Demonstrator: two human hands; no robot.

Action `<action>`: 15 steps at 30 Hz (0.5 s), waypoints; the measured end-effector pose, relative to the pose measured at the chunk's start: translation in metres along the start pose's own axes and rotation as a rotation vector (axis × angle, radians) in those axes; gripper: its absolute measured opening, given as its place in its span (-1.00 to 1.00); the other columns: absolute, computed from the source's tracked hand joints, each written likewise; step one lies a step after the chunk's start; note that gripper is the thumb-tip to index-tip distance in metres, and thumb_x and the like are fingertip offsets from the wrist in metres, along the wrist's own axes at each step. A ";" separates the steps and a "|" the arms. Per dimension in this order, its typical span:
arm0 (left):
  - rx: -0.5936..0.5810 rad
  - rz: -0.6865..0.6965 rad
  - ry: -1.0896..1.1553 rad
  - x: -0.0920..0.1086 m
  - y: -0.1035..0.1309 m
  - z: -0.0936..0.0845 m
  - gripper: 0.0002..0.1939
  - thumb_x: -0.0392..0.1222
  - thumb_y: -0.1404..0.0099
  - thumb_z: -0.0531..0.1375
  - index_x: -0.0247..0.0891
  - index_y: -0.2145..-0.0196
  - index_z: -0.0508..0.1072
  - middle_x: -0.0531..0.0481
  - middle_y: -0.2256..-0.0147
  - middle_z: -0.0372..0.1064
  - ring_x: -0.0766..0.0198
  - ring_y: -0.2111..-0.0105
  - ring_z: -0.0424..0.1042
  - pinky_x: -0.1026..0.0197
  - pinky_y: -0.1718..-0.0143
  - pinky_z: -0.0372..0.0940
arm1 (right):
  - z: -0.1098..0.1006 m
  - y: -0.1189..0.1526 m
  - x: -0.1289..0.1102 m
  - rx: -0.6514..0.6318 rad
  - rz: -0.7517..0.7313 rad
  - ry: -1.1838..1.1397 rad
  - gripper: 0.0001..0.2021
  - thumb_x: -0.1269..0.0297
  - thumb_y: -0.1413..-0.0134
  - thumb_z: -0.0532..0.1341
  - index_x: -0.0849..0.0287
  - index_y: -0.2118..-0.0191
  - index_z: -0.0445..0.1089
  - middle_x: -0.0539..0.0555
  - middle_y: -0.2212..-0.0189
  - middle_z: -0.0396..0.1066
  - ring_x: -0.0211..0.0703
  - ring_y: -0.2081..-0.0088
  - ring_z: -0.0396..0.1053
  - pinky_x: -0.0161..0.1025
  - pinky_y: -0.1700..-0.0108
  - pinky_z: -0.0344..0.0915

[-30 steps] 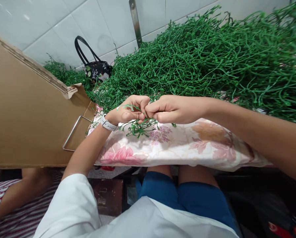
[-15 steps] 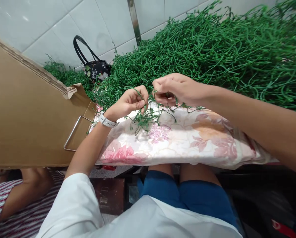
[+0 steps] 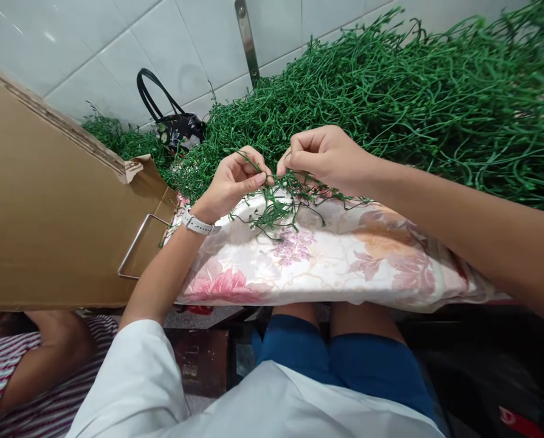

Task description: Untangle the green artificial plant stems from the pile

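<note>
My left hand (image 3: pixel 237 179) pinches a thin green stem (image 3: pixel 252 160) between thumb and fingers; the stem looks like plastic and runs up across the fingers. Close beside it on the right, my right hand (image 3: pixel 329 157) is closed, its thumb and forefinger pinching at the end of the same greenery. What exactly lies between those right fingertips is mostly hidden. Below both hands, a small loose cluster of green stems (image 3: pixel 274 213) with tiny bud-like tips lies on a floral cloth (image 3: pixel 326 267).
A large heap of green stems (image 3: pixel 390 97) fills the back and right, against a tiled wall (image 3: pixel 175 42). At left stands a cardboard box (image 3: pixel 62 201) with a metal wire handle (image 3: pixel 132 246). Behind it sits a black floral handbag (image 3: pixel 180 129). Another person's arm (image 3: pixel 48 353) shows at lower left.
My right hand has turned and brought its fingertips close to those of my left. My left hand has shifted up slightly, and the loose stems beneath have spread a little.
</note>
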State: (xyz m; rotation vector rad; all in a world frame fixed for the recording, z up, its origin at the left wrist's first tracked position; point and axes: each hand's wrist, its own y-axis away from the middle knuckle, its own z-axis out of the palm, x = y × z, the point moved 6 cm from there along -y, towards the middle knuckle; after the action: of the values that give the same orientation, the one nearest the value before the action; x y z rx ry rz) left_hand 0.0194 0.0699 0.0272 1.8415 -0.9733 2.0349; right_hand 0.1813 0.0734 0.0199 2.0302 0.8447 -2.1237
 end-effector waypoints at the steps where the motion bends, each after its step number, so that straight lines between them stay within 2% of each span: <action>1: 0.018 0.003 -0.008 -0.001 0.000 -0.001 -0.68 -0.14 -0.14 0.55 -0.25 0.32 0.51 0.10 0.37 0.53 0.46 0.36 0.57 0.39 0.23 0.48 | -0.001 -0.001 0.001 0.006 0.000 -0.009 -0.59 0.45 -0.14 0.39 0.16 0.57 0.17 0.09 0.48 0.47 -0.39 0.57 0.24 -0.35 0.61 -0.05; 4: 0.080 0.000 -0.040 -0.007 -0.001 -0.006 -0.63 -0.07 -0.10 0.58 -0.23 0.30 0.51 0.11 0.37 0.52 0.46 0.36 0.57 0.41 0.29 0.45 | -0.001 -0.002 0.005 -0.005 -0.003 -0.058 -0.70 0.54 -0.07 0.33 0.13 0.48 0.20 0.02 0.56 0.42 -0.33 0.57 0.26 -0.34 0.62 -0.07; 6: 0.108 0.004 -0.069 -0.010 -0.001 -0.008 -0.61 -0.03 -0.10 0.57 -0.21 0.28 0.51 0.11 0.36 0.51 0.46 0.35 0.57 0.42 0.33 0.43 | 0.001 -0.002 0.006 -0.019 -0.002 -0.080 -0.78 0.56 -0.08 0.28 0.12 0.33 0.26 -0.05 0.57 0.40 -0.35 0.63 0.16 -0.33 0.63 -0.10; 9: 0.130 0.054 -0.112 -0.010 -0.002 -0.008 -0.62 0.00 -0.12 0.55 -0.20 0.27 0.51 0.11 0.35 0.48 0.47 0.36 0.54 0.39 0.31 0.45 | 0.006 -0.002 0.007 -0.047 0.010 -0.045 -0.79 0.57 -0.15 0.20 0.13 0.16 0.34 -0.13 0.62 0.29 -0.35 0.67 0.04 -0.32 0.62 -0.11; 12: 0.134 0.119 -0.153 -0.007 -0.002 -0.005 -0.63 0.01 -0.14 0.54 -0.20 0.29 0.51 0.13 0.36 0.41 0.50 0.39 0.48 0.39 0.29 0.47 | 0.008 -0.001 0.005 -0.070 -0.001 0.061 -0.88 0.51 -0.25 0.18 0.17 0.21 0.41 -0.13 0.64 0.16 -0.36 0.65 0.00 -0.30 0.59 -0.10; 15: 0.120 0.149 -0.168 -0.005 -0.002 -0.001 -0.66 0.01 -0.18 0.52 -0.20 0.29 0.51 0.12 0.35 0.39 0.49 0.39 0.46 0.38 0.30 0.47 | 0.007 -0.001 -0.002 -0.061 -0.134 0.232 -0.87 0.37 -0.31 0.28 0.19 0.32 0.42 -0.11 0.62 0.15 -0.37 0.59 0.02 -0.29 0.53 -0.06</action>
State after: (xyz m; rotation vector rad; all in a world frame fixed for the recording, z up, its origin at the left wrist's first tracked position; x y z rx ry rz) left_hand 0.0209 0.0732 0.0228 2.0885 -1.0824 2.0921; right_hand 0.1754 0.0704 0.0220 2.2787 1.0912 -1.9221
